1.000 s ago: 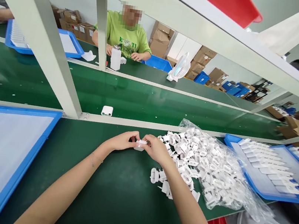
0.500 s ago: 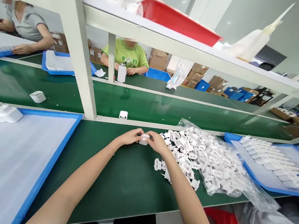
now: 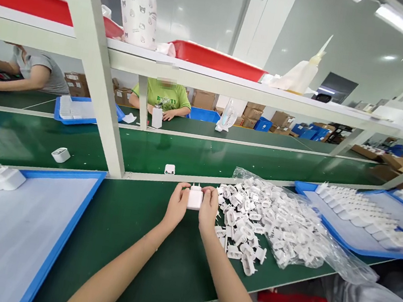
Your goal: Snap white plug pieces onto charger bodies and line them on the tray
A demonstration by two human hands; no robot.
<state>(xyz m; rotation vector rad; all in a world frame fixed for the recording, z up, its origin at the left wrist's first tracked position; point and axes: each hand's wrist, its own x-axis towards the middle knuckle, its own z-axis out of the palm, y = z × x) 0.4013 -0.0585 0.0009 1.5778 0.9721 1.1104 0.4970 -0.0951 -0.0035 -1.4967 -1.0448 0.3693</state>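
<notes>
While the left hand (image 3: 177, 204) and right hand (image 3: 208, 207) each have a closed grip on one side of the white charger block (image 3: 194, 199), mid green surface (image 3: 127, 241), uneven squeezing could likely twist it loose, rightward into the loose plug pile (image 3: 252, 219)

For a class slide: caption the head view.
A white charger gripped by left hand and right hand, beside loose plug parts.

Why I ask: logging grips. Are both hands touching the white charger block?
Touching. The head view shows the left hand and right hand pressed against opposite sides of the white charger block, with no gap visible on either side.
</notes>
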